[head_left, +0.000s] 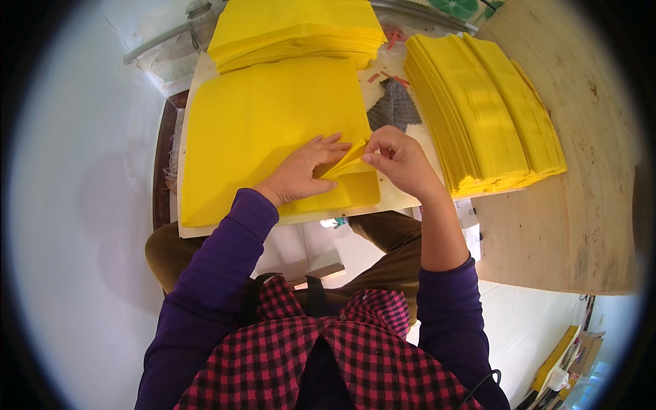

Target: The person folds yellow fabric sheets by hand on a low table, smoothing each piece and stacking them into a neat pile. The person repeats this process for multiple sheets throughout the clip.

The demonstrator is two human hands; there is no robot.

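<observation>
Work surface, left to right:

1. A flat stack of unfolded yellow paper sheets (260, 130) lies on a pale board (195, 229) across the person's lap. The stack appears thick, so by judgement much material remains to be processed.

2. The left hand (304, 174) rests palm-down on the near right part of this stack. Its fingers (335, 143) are extended and released, pressing the top sheet flat rather than gripping it.

3. The lifted corner (348, 162) of the top sheet sits between the two hands, raised and partly creased. The fold is begun but not yet pressed flat.

4. The right hand (400, 160) has its thumb and forefinger pinched together on that lifted corner; the remaining fingers are curled.

5. Behind the hands, a second yellow stack (301, 31) and a grey patterned cloth (393, 106) lie on the board.

6. On the wooden bench (581, 205) at right, a fanned pile of folded yellow sheets (485, 113) stands. By judgement these are finished pieces, indicating the work is well advanced but not complete.
</observation>
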